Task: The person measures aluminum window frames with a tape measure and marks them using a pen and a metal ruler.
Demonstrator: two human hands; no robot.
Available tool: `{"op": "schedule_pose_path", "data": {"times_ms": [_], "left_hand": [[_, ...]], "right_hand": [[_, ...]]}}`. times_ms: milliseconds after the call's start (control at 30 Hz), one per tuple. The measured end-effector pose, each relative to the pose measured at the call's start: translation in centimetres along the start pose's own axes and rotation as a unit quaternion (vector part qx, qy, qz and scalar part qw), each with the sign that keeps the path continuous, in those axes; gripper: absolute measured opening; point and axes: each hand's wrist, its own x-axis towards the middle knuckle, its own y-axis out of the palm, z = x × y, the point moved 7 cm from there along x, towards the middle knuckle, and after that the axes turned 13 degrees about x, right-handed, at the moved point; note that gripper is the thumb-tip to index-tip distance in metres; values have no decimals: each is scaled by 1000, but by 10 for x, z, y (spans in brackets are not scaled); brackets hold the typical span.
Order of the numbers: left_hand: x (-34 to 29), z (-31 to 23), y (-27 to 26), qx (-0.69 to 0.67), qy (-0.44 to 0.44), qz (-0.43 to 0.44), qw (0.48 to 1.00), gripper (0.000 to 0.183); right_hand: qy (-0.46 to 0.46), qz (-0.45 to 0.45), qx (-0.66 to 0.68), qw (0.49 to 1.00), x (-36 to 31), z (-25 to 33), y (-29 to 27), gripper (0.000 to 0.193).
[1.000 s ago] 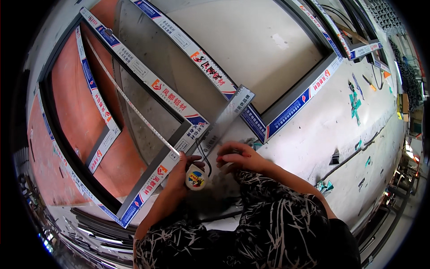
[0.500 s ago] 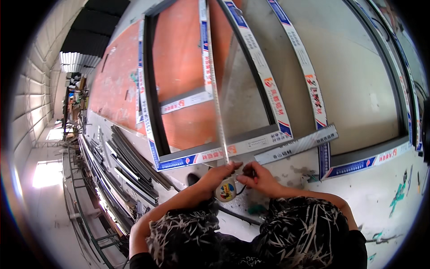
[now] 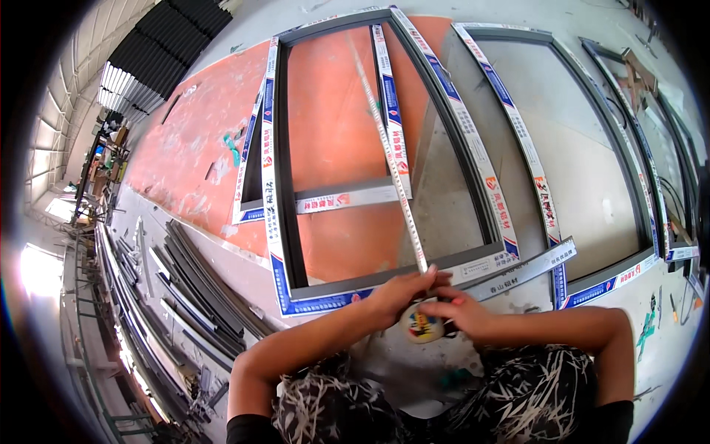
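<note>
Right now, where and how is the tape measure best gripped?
I'd pinch the round case by its rim, coming from the person's side. That near edge looks bare, while the left hand and right hand crowd its far side. The blade runs away over the frame, so fingers should probably stay off it.

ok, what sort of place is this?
Probably a workshop for metal window or door frames: film-striped rectangular frames laid out, long dark profiles piled at left, and an extended tape measure.
</note>
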Motion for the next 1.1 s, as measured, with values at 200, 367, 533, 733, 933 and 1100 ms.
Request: {"op": "schedule_pose_path", "data": {"times_ms": [200, 367, 533, 733, 933, 1100], "left_hand": [[-37, -94, -123, -94, 82, -101, 987, 21], [-56, -117, -151, 72, 87, -102, 988, 17], [-58, -127, -200, 151, 149, -150, 966, 19], [-60, -83, -276, 193, 10, -224, 955, 18], [-78, -55, -279, 169, -33, -165, 971, 17], [-81, -66, -305, 286, -23, -234, 929, 18]], "right_hand": [[141, -98, 10, 985, -16, 26, 56, 26], [203, -133, 11, 970, -4, -1, 114, 34], [86, -141, -29, 986, 35, -99, 101, 31], [-13, -76, -145, 986, 24, -211, 104, 29], [6, -89, -149, 985, 10, -213, 109, 25], [-13, -73, -173, 982, 28, -202, 118, 25]]}}
